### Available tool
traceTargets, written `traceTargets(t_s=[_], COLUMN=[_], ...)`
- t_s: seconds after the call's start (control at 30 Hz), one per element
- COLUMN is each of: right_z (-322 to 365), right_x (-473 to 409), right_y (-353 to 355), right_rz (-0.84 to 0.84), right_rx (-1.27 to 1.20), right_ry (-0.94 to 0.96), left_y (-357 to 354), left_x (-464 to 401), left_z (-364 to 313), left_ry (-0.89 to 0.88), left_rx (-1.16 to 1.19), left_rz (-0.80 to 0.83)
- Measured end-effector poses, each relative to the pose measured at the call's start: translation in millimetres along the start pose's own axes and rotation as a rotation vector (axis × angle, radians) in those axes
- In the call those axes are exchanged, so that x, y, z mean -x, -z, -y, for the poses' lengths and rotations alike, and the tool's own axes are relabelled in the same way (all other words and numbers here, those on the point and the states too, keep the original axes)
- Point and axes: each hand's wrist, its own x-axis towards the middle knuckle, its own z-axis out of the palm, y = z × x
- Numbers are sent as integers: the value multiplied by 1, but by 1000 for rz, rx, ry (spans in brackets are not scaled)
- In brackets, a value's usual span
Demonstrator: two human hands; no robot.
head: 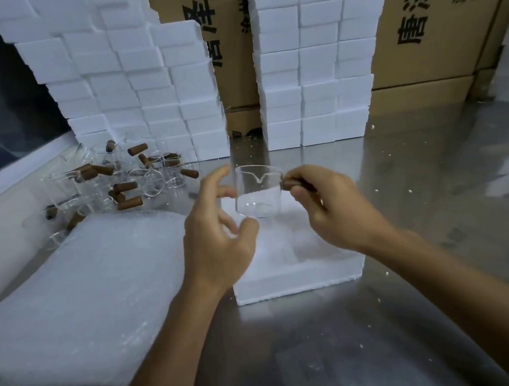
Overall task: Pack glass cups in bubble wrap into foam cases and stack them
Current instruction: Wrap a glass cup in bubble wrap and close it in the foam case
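Observation:
A clear glass cup (257, 191) with a pouring spout and a brown wooden handle hangs in the air above an open white foam case (298, 274) on the steel table. My right hand (329, 207) pinches the cup's wooden handle. My left hand (220, 233) is spread beside the cup on its left, fingers loosely bent, thumb under its base; whether it touches the glass I cannot tell. A thick stack of bubble wrap (80, 296) lies left of the case.
Several more glass cups with brown handles (115, 181) lie heaped at the back left. Two tall stacks of white foam cases (150, 94) (313, 78) stand behind, with cardboard boxes (423, 21) beyond them. Foam crumbs dot the steel table (385, 335).

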Motion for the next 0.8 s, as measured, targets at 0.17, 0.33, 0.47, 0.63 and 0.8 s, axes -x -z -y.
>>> traceTargets(t_s=[0.17,0.33,0.47,0.63,0.8], right_z=[-5,0,-2,-6,-4], right_x=[10,21,30,34,33], right_y=[0,-1,9,15,15], right_rz=[-65,-136,-123,24,-107], right_rx=[-107,-419,-418,-193,-68], right_ry=[11,-53,-66,50,136], left_y=[-4,-5,-5,-7,-5], left_x=[1,3,3,6,5], left_z=[0,-1,-4,-6,-11], left_ry=[-35,23,-3,-24,-104], left_rx=[-27,148,81,28,-2], left_rz=[66,176,206,181,215])
